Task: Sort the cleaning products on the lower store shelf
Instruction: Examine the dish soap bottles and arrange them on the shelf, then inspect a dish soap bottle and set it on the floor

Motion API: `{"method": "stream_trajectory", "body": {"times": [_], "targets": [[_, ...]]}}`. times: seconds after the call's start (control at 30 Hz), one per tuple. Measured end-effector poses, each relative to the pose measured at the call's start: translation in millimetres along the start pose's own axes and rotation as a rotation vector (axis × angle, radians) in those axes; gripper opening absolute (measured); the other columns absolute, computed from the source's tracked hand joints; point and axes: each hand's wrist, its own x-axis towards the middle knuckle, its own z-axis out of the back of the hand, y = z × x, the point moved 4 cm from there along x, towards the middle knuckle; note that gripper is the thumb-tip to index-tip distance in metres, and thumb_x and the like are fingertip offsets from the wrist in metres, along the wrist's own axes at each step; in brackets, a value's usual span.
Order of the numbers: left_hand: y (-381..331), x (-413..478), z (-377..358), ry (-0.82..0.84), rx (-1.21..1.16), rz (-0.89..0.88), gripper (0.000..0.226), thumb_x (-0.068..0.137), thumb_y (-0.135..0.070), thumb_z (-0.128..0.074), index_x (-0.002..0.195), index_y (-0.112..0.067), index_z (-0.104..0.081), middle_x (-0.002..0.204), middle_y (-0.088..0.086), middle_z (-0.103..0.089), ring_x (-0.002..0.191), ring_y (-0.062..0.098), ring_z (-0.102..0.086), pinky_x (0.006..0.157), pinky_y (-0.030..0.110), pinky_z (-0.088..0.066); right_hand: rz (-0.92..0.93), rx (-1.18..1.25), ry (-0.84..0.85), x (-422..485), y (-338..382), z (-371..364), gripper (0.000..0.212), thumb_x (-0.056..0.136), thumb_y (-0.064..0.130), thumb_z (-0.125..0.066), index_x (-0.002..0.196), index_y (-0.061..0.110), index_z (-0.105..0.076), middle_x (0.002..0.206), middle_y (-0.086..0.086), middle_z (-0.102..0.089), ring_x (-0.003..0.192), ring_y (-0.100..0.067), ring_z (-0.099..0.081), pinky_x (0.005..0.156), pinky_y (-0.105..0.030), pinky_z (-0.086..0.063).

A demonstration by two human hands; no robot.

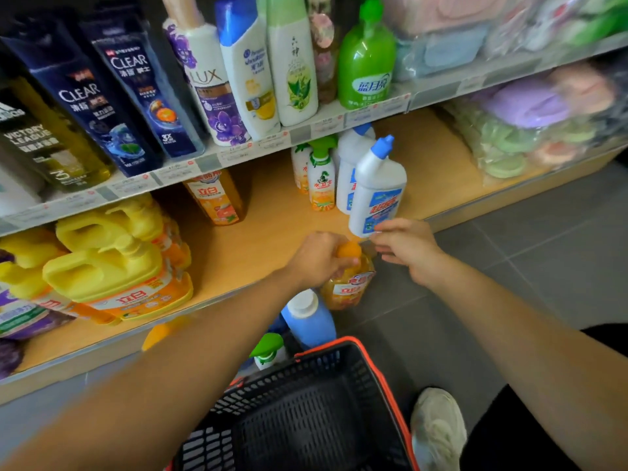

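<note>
My left hand (319, 258) grips the orange cap of an orange dish-soap bottle (350, 283), held just in front of the lower shelf (272, 229). My right hand (404, 244) hovers beside it with fingers apart, fingertips near the base of a white toilet-cleaner bottle with a blue cap (377, 188) standing on the shelf. A second white bottle (350, 164) stands behind that one. Two small spray bottles with green triggers (319, 178) stand left of them, and another orange soap bottle (217, 198) stands further back left.
Yellow-capped detergent jugs (112, 263) fill the shelf's left end. A black basket with an orange rim (306, 413) sits on the floor below, with a blue bottle (309, 317) and a green spray top (268, 348) beside it. Bagged sponges (509, 147) lie at right. Shampoo bottles line the upper shelf.
</note>
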Motion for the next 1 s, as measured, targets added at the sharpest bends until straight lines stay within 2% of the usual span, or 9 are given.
{"method": "stream_trajectory", "body": {"times": [0.07,0.23,0.37,0.43,0.5,0.57,0.73,0.9,1.0], "targets": [[8.5,7.2,-15.9,0.023,0.002,0.025,0.023,0.092,-0.03,-0.073,0.093,-0.007,-0.069,0.081,0.008,-0.076,0.074,0.02,-0.072,0.078,0.037,-0.057,0.092,-0.15,0.012,4.4,4.8,0.3,0.022,0.083,0.007,-0.079,0.1,0.015,-0.069,0.114,-0.009,-0.069,0.097,-0.023,-0.068,0.072,-0.028,-0.056],[30.1,9.2,-47.0,0.091,0.189,0.039,0.028,0.084,-0.032,-0.079,0.099,-0.009,-0.071,0.094,0.009,-0.072,0.088,0.026,-0.065,0.079,0.039,-0.05,0.334,-0.6,0.046,18.6,6.7,-7.6,0.028,0.082,0.02,-0.081,0.106,0.014,-0.07,0.108,-0.005,-0.072,0.105,-0.022,-0.065,0.091,-0.034,-0.054],[45.7,1.1,-66.5,0.197,0.321,0.065,0.034,0.088,-0.042,-0.072,0.118,-0.027,-0.067,0.111,0.001,-0.071,0.106,0.023,-0.063,0.083,0.038,-0.049,0.482,-0.561,-0.169,40.5,32.1,-0.2,0.044,0.08,0.025,-0.083,0.118,0.015,-0.062,0.112,-0.001,-0.065,0.1,-0.02,-0.064,0.077,-0.029,-0.047],[50.4,0.5,-66.1,0.222,0.403,0.054,0.043,0.09,-0.049,-0.067,0.128,-0.033,-0.06,0.119,-0.001,-0.069,0.111,0.024,-0.061,0.082,0.037,-0.047,0.566,-0.47,-0.267,50.3,53.8,4.6,0.059,0.077,0.024,-0.084,0.127,0.018,-0.054,0.119,0.001,-0.054,0.102,-0.017,-0.057,0.079,-0.029,-0.045],[53.7,-1.2,-62.9,0.251,0.447,0.047,0.053,0.09,-0.052,-0.066,0.138,-0.035,-0.053,0.126,0.001,-0.066,0.117,0.027,-0.059,0.087,0.039,-0.046,0.614,-0.347,-0.242,59.0,74.7,4.5,0.077,0.077,0.023,-0.085,0.143,0.023,-0.045,0.129,0.0,-0.047,0.106,-0.012,-0.051,0.087,-0.028,-0.047],[55.0,-5.0,-56.1,0.243,0.435,0.043,0.062,0.09,-0.054,-0.066,0.146,-0.034,-0.048,0.136,0.001,-0.061,0.125,0.026,-0.055,0.094,0.039,-0.044,0.626,-0.327,-0.191,66.9,90.2,1.6,0.079,0.082,0.024,-0.081,0.149,0.024,-0.041,0.136,-0.001,-0.049,0.108,-0.009,-0.048,0.091,-0.026,-0.044],[45.8,-26.5,-28.8,0.101,0.175,0.04,0.055,0.093,-0.042,-0.069,0.143,-0.023,-0.056,0.141,-0.003,-0.061,0.127,0.016,-0.057,0.104,0.034,-0.046,0.665,-0.422,-0.203,72.5,111.3,-0.5,0.037,0.082,0.023,-0.08,0.114,0.015,-0.064,0.107,0.002,-0.064,0.094,-0.016,-0.057,0.078,-0.027,-0.046],[32.4,-55.9,3.5,-0.077,-0.518,0.207,0.023,0.089,-0.014,-0.076,0.112,-0.011,-0.075,0.097,0.007,-0.078,0.089,0.013,-0.072,0.08,0.023,-0.056,0.698,-0.478,-0.116,52.0,107.3,-18.9,0.032,0.079,0.023,-0.085,0.102,0.014,-0.064,0.104,0.0,-0.065,0.092,-0.017,-0.057,0.074,-0.023,-0.041],[30.1,-72.9,27.3,-0.224,-0.592,0.235,0.019,0.089,-0.013,-0.076,0.108,-0.015,-0.075,0.093,0.005,-0.076,0.076,0.005,-0.066,0.069,0.018,-0.05,0.765,-0.437,-0.067,28.7,107.3,-27.7,0.03,0.078,0.02,-0.085,0.099,0.011,-0.064,0.097,0.002,-0.063,0.086,-0.013,-0.054,0.066,-0.006,-0.035]]}}
